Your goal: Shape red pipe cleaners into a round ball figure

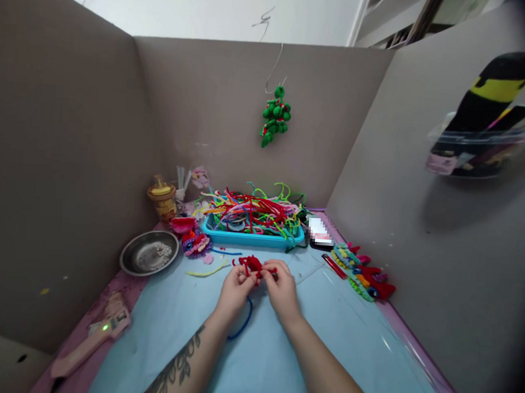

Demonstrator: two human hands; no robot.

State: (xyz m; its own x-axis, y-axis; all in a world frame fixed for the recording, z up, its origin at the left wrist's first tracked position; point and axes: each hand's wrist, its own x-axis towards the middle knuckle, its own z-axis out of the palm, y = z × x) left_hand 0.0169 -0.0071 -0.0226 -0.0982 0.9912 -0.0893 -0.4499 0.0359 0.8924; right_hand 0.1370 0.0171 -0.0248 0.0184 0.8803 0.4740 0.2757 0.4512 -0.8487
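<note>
Both of my hands meet over the middle of the light blue table cover (351, 344). My left hand (234, 289) and my right hand (281, 288) are closed in a pinch on a small red pipe-cleaner piece (252, 264) held between them. A blue pipe cleaner (242, 324) curves on the cover just under my left wrist. Behind the hands stands a blue tray (251, 237) heaped with pipe cleaners of many colours.
A metal bowl (148, 253) and a pink glue gun (98, 335) lie at the left. Finished colourful pieces (362, 275) and a red pen (333, 266) sit at the right. A yellow-lidded cup (162, 197) stands at the back left. Grey cardboard walls enclose the table; a green ornament (275, 115) hangs on the back wall.
</note>
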